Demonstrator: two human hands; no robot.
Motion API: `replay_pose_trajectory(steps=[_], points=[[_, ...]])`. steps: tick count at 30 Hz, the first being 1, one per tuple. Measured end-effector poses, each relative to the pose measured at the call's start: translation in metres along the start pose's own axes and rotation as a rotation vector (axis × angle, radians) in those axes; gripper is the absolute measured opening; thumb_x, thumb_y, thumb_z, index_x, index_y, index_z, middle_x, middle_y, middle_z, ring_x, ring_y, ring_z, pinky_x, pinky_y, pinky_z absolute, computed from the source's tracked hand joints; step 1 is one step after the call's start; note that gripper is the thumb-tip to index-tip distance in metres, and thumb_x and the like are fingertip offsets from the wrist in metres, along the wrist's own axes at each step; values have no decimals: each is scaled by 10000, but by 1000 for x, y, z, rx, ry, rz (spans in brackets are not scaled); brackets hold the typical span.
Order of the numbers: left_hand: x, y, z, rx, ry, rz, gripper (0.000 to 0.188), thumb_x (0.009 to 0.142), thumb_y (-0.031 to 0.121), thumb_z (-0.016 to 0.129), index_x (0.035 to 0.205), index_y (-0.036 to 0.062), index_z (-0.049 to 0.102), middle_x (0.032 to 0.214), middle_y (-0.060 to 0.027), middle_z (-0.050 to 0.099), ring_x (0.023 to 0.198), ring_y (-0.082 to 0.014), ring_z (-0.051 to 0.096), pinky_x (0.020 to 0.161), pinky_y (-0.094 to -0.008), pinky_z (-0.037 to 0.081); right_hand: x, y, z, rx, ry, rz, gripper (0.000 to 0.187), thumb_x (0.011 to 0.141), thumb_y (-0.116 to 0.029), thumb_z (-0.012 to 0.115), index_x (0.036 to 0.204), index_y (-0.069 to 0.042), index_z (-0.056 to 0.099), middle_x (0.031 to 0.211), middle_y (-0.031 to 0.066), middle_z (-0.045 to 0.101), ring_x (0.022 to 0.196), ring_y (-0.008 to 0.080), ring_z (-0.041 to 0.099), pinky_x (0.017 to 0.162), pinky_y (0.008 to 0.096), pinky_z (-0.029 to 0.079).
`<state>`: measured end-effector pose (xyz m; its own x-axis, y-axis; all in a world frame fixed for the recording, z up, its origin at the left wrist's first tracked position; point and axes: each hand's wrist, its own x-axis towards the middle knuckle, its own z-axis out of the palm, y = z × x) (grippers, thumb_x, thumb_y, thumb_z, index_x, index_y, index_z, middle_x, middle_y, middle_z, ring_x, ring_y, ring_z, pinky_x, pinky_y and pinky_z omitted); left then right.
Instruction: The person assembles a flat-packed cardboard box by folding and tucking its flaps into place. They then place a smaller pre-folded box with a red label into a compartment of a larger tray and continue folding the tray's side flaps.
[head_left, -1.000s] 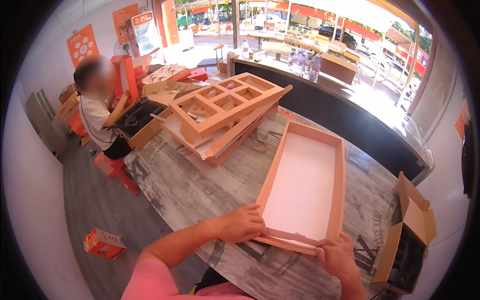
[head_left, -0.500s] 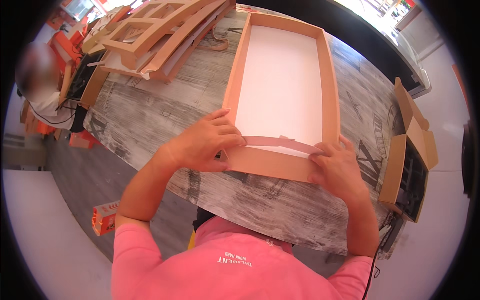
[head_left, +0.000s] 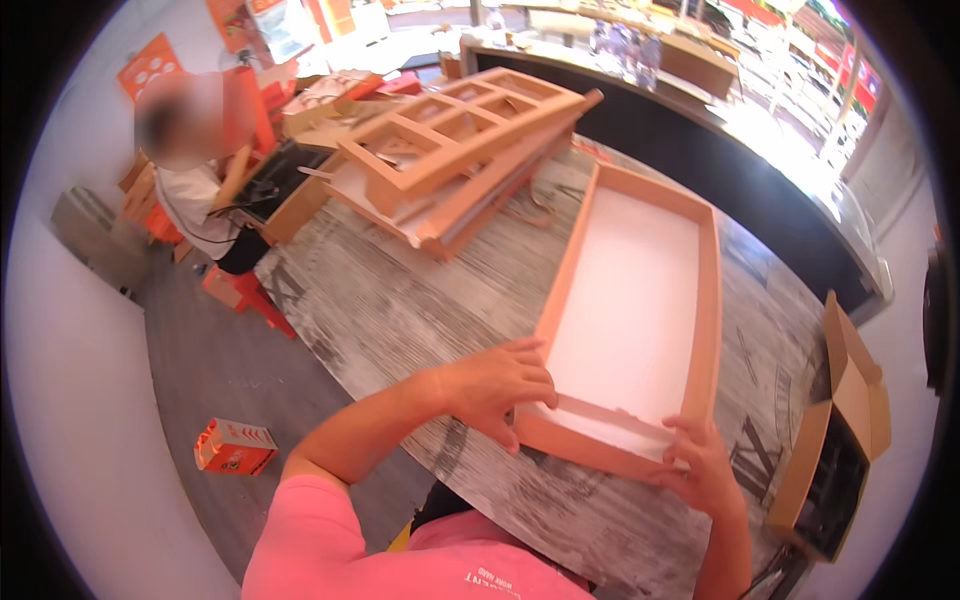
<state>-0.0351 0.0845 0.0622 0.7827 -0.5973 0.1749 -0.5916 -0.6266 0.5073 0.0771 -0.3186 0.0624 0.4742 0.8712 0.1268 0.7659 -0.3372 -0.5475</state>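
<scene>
A long, shallow cardboard tray [head_left: 705, 320] with brown walls and a white floor lies on the wood-patterned table, its short end toward me. At its near left corner, my left hand [head_left: 500, 388] has its fingers over the wall and its thumb outside. My right hand [head_left: 708, 468] grips the near right corner, fingertips over the rim and thumb low on the outside. Between the hands, the folded flap [head_left: 610, 418] of the near wall runs along the inside. The fingertips partly hide both near corners.
Stacked cardboard frames with cut-out windows [head_left: 430, 140] stand at the far left of the table [head_left: 440, 300]. An open carton with black contents [head_left: 825, 490] is at the right edge. A person [head_left: 200, 205] is at the far left. On the floor lies an orange-and-white box [head_left: 235, 447].
My view has swung left and up, so the tray appears lower and farther right. Both hands stay at its near corners. The inner flap sits closer against the near wall.
</scene>
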Motion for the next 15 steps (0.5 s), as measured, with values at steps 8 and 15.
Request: replay_pose_trajectory(steps=[8, 15], points=[[-5, -4, 8, 11, 3, 10, 607, 610, 402, 987, 1084, 127, 726, 1109, -19, 720, 1182, -283, 638, 1326, -571, 234, -18, -1, 28, 126, 232, -16, 354, 651, -109, 985, 841, -87, 687, 1402, 129, 647, 1492, 498, 471, 1143, 590, 459], [-4, -9, 9, 2, -9, 42, 594, 630, 421, 982, 1071, 119, 724, 1105, -12, 717, 1204, -277, 629, 1314, -604, 225, -32, 2, 45, -50, 463, -247, 279, 821, -146, 860, 1040, -61, 709, 1217, 180, 709, 1172, 443, 658, 1010, 533, 544]])
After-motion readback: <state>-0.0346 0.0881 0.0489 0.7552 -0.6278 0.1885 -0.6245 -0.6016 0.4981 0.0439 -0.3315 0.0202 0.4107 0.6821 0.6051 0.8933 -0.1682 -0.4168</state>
